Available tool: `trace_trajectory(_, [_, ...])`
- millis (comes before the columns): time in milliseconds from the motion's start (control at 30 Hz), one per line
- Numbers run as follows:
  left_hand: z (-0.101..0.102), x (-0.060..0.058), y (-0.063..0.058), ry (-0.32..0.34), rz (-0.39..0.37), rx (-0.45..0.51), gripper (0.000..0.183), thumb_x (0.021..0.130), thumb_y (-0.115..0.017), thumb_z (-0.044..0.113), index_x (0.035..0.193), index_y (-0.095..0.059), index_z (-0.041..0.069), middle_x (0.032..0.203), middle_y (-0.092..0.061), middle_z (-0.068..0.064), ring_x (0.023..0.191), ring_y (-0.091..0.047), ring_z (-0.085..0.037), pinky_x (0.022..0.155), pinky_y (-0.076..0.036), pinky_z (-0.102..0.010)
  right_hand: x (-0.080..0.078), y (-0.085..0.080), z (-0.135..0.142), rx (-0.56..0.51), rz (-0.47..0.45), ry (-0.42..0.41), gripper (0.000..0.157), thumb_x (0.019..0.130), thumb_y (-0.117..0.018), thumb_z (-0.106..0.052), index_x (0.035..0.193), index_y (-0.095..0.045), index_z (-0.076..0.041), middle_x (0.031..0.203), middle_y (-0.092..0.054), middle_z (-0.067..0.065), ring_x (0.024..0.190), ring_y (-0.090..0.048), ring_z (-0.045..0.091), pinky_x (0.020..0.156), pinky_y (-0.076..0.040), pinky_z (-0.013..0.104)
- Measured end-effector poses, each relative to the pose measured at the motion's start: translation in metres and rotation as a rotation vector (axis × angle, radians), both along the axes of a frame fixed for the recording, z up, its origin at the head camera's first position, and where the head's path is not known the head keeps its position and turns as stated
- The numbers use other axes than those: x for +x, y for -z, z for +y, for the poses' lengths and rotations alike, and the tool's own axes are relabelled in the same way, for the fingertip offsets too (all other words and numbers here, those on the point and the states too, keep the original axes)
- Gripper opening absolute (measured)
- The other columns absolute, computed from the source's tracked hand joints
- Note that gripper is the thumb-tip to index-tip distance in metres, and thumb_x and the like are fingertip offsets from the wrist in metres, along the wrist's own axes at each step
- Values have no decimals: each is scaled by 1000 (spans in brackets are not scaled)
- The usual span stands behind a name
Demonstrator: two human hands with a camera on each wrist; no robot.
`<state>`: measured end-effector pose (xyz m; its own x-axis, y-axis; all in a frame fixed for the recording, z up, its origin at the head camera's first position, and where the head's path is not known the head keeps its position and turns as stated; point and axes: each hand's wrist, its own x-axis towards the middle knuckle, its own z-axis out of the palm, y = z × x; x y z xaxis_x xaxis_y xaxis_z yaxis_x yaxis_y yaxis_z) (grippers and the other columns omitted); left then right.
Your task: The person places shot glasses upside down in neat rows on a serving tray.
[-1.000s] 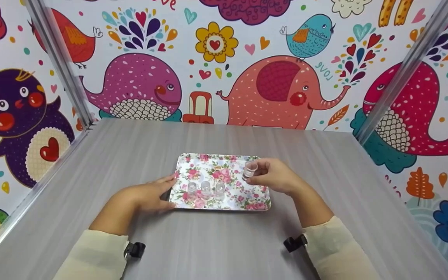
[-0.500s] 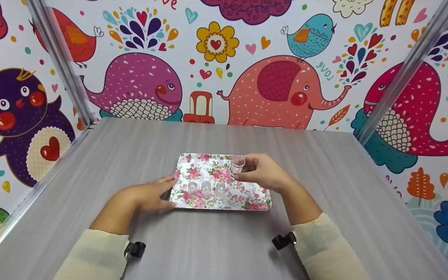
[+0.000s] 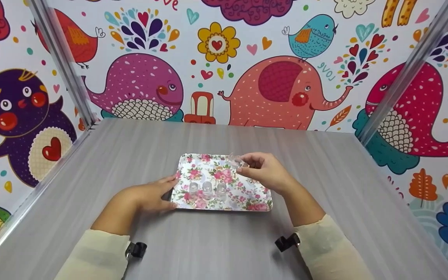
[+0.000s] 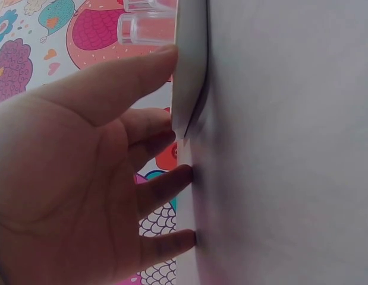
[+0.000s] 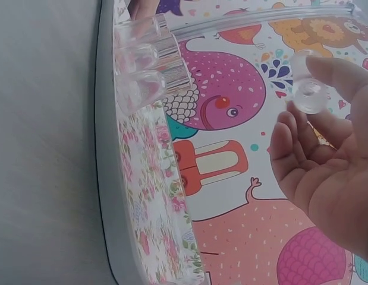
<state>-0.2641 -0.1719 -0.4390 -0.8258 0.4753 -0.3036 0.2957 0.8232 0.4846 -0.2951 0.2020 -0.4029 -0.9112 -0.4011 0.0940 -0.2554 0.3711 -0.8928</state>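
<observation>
Left hand (image 3: 152,196) spread, right hand (image 3: 266,171) pinching, forearms (image 3: 307,208) slanting inward

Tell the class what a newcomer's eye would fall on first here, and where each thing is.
Probably the bright cartoon wall behind the table, with its big elephant. Next comes the flowered tray on the table, with three small clear glasses in a row toward its front left. Above it, the right hand holds a fourth glass, while the left hand touches the tray's left edge.
</observation>
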Motion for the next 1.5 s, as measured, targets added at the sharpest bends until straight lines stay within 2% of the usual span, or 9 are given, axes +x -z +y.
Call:
trace_trajectory(267, [2, 1, -2, -16, -9, -8, 87, 103, -71, 38, 170, -26, 5, 181, -17, -13, 165, -19, -47, 134, -20, -64, 1, 4, 1, -14, 15, 32, 33, 94, -85, -33, 122, -79, -16, 94, -71, 5, 82, -62, 21, 72, -60, 26])
trace_trajectory(500, [1, 0, -2, -4, 4, 0, 87, 103, -71, 35, 169, -26, 2, 181, -18, -15, 165, -20, -47, 134, -21, -63, 0, 7, 1, -120, 29, 54, 38, 91, -88, -25, 120, -71, -6, 96, -72, 4, 84, -64, 20, 73, -60, 27])
trace_trajectory(800, [2, 2, -2, -21, 3, -7, 87, 102, -72, 37, 169, -28, 4, 181, -18, -13, 165, -21, -47, 134, -21, -64, -1, 10, 1, -129, 92, 76, 33, 97, -82, -26, 123, -77, -6, 93, -70, 4, 81, -59, 16, 68, -55, 22])
trace_trajectory(1033, [1, 2, -1, -20, 10, -5, 88, 101, -73, 37, 169, -28, 3, 181, -19, -12, 164, -22, -47, 134, -22, -64, -1, 12, -2, -130, 46, 65, 34, 92, -87, -24, 123, -78, -12, 95, -72, 4, 83, -61, 17, 71, -57, 20])
trace_trajectory(1300, [1, 1, 0, -22, 9, -2, 88, 101, -73, 38, 169, -28, 4, 181, -19, -12, 164, -22, -47, 134, -22, -64, -3, 16, -4, -88, -24, 38, 42, 89, -88, -13, 129, -76, -5, 109, -78, 11, 95, -70, 18, 80, -63, 22])
trace_trajectory(1400, [1, 2, -1, -21, 8, -2, 88, 101, -73, 38, 169, -28, 4, 181, -19, -12, 164, -22, -47, 134, -22, -64, -4, 19, -3, -36, -28, 17, 41, 89, -87, -11, 128, -76, -3, 111, -78, 12, 96, -71, 19, 80, -63, 23])
trace_trajectory(1500, [1, 2, -1, -15, 8, -1, 87, 102, -72, 37, 169, -28, 3, 181, -19, -13, 164, -22, -47, 134, -21, -64, -5, 24, -4, 43, -31, -1, 39, 88, -87, -11, 126, -78, -6, 107, -77, 7, 94, -69, 17, 77, -61, 23])
